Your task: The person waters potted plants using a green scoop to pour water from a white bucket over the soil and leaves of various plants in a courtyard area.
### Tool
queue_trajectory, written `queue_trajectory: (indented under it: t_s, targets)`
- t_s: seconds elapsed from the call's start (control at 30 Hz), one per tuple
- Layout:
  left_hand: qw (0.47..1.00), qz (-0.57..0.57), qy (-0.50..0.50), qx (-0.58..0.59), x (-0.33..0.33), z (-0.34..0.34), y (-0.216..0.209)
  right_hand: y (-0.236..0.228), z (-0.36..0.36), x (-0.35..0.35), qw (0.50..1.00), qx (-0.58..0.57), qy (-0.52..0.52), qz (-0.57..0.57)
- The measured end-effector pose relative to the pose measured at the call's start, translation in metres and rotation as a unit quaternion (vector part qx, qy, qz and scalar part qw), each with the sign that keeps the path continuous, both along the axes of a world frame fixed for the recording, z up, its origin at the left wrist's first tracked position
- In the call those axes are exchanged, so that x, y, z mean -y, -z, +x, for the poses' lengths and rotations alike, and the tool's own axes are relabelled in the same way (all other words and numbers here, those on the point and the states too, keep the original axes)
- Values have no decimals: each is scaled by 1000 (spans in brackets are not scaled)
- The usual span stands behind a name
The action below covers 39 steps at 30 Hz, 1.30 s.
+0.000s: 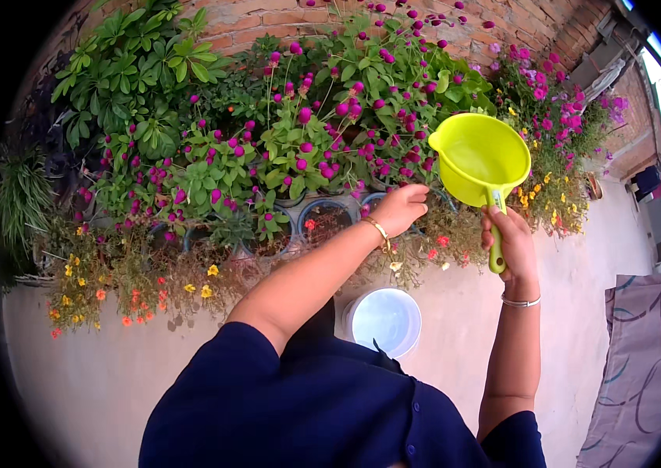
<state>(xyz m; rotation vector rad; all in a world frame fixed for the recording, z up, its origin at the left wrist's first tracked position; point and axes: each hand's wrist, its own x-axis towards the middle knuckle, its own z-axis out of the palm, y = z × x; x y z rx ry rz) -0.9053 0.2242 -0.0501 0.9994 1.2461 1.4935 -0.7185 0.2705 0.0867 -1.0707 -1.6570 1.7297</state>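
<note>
A lime-green water dipper (pixel 475 168) with a pouring lip is raised at the right, in front of the flowers. My right hand (pixel 511 238) is closed around its handle. The bowl tilts so that its inside faces me, and no water can be made out in it. To its left, my left hand (pixel 402 209) reaches over the front of the potted plants. Its fingers are curled in, and whatever they may hold is hidden. Purple globe-shaped flowers (pixel 305 115) stand just beyond both hands. Below, a white bucket (pixel 387 321) stands on the floor close to my body, with a pale bluish inside.
Several round pots (pixel 324 218) line the brick wall (pixel 245 23). Low orange and yellow flowers (pixel 139 300) spill over the pale concrete floor (pixel 73 374) at the left. Pink flowers (pixel 553 93) grow at the far right. A patterned grey curtain (pixel 646 351) hangs at the right edge.
</note>
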Motion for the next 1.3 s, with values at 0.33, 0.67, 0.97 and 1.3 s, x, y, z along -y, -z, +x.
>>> queue_trajectory:
  t_s: [0.33, 0.67, 0.97, 1.3]
  targets:
    - [958, -206, 118, 161, 227, 77, 20, 95, 55, 206, 989, 30, -48, -140]
    - [925, -257, 188, 206, 345, 12, 30, 171, -21, 303, 983, 9, -68, -169]
    - [927, -271, 133, 224, 392, -62, 50, 168, -102, 336, 981, -12, 5, -194]
    - [931, -271, 56, 239, 381, -95, 59, 208, -192, 265, 994, 84, 50, -48]
